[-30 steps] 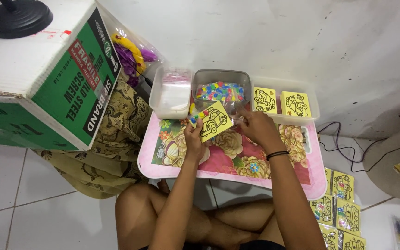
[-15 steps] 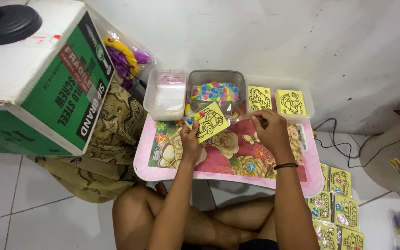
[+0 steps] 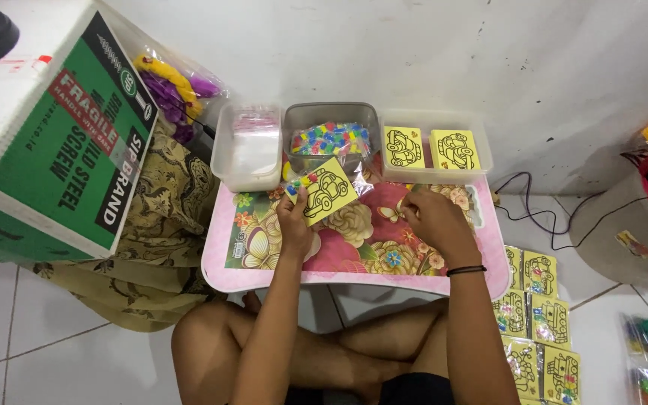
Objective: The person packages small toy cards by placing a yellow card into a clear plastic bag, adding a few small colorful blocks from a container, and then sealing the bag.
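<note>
Since the earlier frame the right hand [image 3: 430,223] has dropped from the yellow square car-picture card [image 3: 322,191] onto the pink floral bench [image 3: 264,274], fingers curled, grip unclear. The left hand [image 3: 295,225] pinches that card's lower corner, tilted above the bench, left of the right hand and nearer the left.

Low table [image 3: 264,274] sits over the person's crossed legs. Three tubs line its far edge: left tub [image 3: 247,146], middle tub [image 3: 331,135] with a bag of small pieces in it, right tub [image 3: 435,146] with two cards side by side. Left hand [image 3: 294,225] holds a card [image 3: 322,191] just near the middle tub. Right hand [image 3: 433,221] rests on the table, right of the card. Cardboard box [image 3: 46,127] stands far left. More cards [image 3: 538,315] lie on the floor, right.
</note>
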